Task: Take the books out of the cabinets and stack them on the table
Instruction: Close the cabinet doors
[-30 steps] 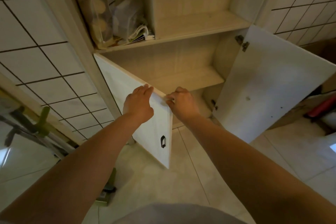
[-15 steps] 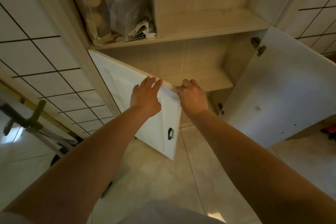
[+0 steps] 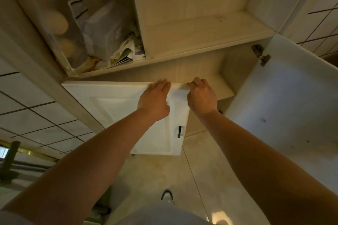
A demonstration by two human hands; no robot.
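Note:
My left hand [image 3: 155, 100] lies on the front of the white left cabinet door [image 3: 113, 107], fingers reaching its top edge. My right hand [image 3: 201, 97] curls over the same top edge at the door's free corner. The door stands partly swung across the lower cabinet, its black handle [image 3: 179, 131] below my hands. Behind it, the lower cabinet shelf [image 3: 222, 89] looks bare. In the upper left compartment lie crumpled papers or booklets [image 3: 128, 55] beside a clear plastic bag [image 3: 104, 31]. No book shows clearly.
The right cabinet door [image 3: 285, 106] hangs wide open at the right, hinge [image 3: 260, 56] showing. The upper right compartment [image 3: 201, 31] holds nothing visible. Tiled walls flank the cabinet; pale floor tiles [image 3: 164, 173] lie below. A green-framed object [image 3: 9, 159] stands at the far left.
With both hands on its top edge, the left door has swung from edge-on to nearly face-on across the lower cabinet opening. The view has tilted upward.

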